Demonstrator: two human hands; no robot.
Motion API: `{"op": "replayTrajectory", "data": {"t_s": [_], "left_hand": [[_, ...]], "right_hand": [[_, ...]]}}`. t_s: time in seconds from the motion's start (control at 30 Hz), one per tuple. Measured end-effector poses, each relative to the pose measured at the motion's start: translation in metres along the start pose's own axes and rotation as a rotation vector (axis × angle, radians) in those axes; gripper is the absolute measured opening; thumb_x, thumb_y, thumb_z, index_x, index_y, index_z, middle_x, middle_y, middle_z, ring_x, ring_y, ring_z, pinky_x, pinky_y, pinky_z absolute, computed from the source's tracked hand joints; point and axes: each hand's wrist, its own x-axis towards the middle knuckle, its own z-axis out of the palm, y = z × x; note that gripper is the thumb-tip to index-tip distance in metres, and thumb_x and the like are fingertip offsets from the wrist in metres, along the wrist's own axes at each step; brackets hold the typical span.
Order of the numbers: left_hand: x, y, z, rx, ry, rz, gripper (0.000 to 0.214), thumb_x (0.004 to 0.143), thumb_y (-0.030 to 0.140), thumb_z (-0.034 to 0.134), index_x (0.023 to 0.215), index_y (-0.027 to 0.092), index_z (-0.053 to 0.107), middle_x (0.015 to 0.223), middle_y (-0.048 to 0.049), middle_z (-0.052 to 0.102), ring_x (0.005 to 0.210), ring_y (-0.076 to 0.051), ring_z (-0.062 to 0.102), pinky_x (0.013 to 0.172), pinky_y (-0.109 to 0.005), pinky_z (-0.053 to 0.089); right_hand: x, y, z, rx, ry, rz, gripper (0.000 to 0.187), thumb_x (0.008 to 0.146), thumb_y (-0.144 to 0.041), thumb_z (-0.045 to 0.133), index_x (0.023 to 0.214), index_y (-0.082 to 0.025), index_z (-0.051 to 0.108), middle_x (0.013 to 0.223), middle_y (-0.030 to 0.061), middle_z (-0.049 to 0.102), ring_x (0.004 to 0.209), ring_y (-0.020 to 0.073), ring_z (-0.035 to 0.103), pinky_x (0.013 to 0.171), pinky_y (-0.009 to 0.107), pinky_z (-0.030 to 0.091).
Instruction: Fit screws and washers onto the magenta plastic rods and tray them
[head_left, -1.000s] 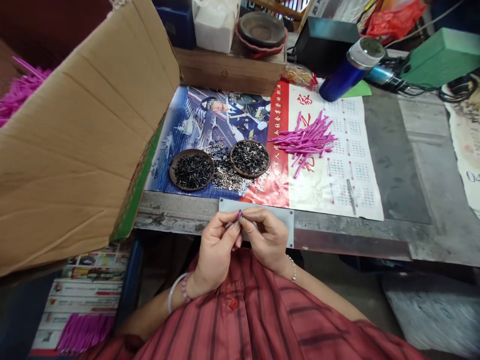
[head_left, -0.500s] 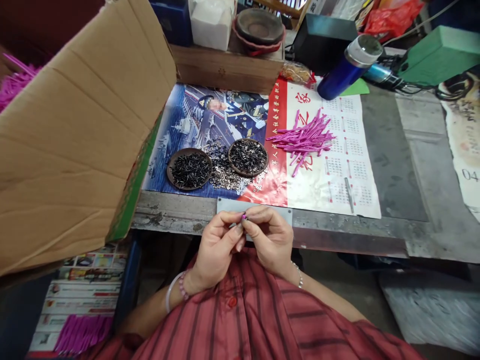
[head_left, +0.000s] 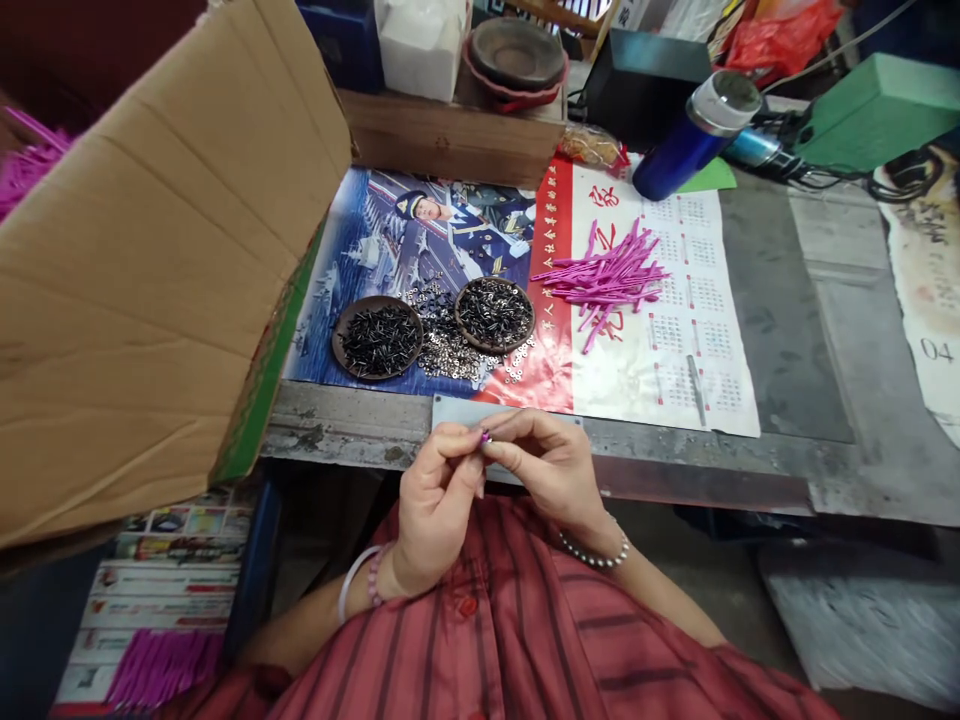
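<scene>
My left hand (head_left: 437, 495) and my right hand (head_left: 550, 466) meet fingertip to fingertip just in front of the bench edge, both pinched on one small pink piece (head_left: 485, 437) with a dark tip. Beyond them on the calendar poster (head_left: 705, 330) lie two round dishes of small black pins, the left dish (head_left: 378, 337) and the right dish (head_left: 495, 314), with a scatter of silver washers (head_left: 448, 352) between them. A loose pile of pink plastic sticks (head_left: 609, 278) lies to the right of the dishes.
A big open cardboard box (head_left: 150, 270) fills the left. A blue flask (head_left: 694, 133), a green box (head_left: 870, 110), a black box (head_left: 645, 80), cables and a wooden crate (head_left: 457, 135) stand along the back. More pink sticks (head_left: 161, 665) lie low on the left.
My right wrist has turned a little, so the bead bracelet shows more. The hands stay pinched on the pink piece at the bench edge.
</scene>
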Motion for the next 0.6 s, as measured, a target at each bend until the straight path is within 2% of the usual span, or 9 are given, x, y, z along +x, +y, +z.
{"op": "replayTrajectory", "data": {"t_s": [0.1,0.23,0.3,0.5,0.6], "left_hand": [[0.000,-0.001,-0.001,0.054,0.010,0.020,0.016,0.097,0.014,0.062,0.106,0.023,0.071,0.094,0.0000,0.058,0.059,-0.005,0.052,0.054,-0.017,0.047],[0.000,-0.001,-0.001,0.125,0.034,0.041,0.013,0.097,0.015,0.062,0.104,0.021,0.071,0.094,-0.0009,0.059,0.059,-0.005,0.053,0.053,-0.017,0.047],[-0.001,0.000,0.000,0.134,0.041,0.057,0.015,0.097,0.014,0.062,0.105,0.022,0.071,0.097,-0.0015,0.060,0.059,-0.005,0.053,0.054,-0.016,0.048],[-0.005,0.000,0.002,0.145,0.071,0.115,0.015,0.097,0.013,0.060,0.105,0.022,0.069,0.096,-0.0017,0.062,0.063,-0.006,0.056,0.056,-0.016,0.050],[-0.007,-0.002,0.001,0.214,0.097,0.154,0.015,0.097,0.013,0.060,0.106,0.021,0.069,0.097,-0.0027,0.062,0.076,-0.010,0.063,0.066,-0.018,0.055]], "right_hand": [[-0.003,0.006,0.004,0.003,0.010,-0.005,0.008,0.085,-0.018,0.079,0.081,-0.022,0.073,0.090,0.0023,0.078,0.084,0.0168,0.074,0.078,0.029,0.061],[-0.014,0.017,0.018,-0.045,0.197,-0.078,0.008,0.088,-0.016,0.075,0.087,-0.024,0.074,0.094,0.0022,0.078,0.091,0.0170,0.075,0.084,0.030,0.060],[-0.017,0.019,0.024,-0.047,0.250,-0.103,0.009,0.089,-0.015,0.074,0.089,-0.024,0.075,0.098,0.0031,0.079,0.093,0.0179,0.075,0.086,0.032,0.061],[-0.019,0.018,0.028,-0.047,0.237,-0.152,0.008,0.090,-0.015,0.073,0.092,-0.023,0.075,0.102,0.0052,0.081,0.097,0.0206,0.077,0.086,0.035,0.063],[-0.020,0.018,0.028,-0.111,0.224,-0.178,0.011,0.093,-0.015,0.071,0.096,-0.024,0.076,0.105,0.0051,0.081,0.100,0.0200,0.076,0.090,0.035,0.062]]}}
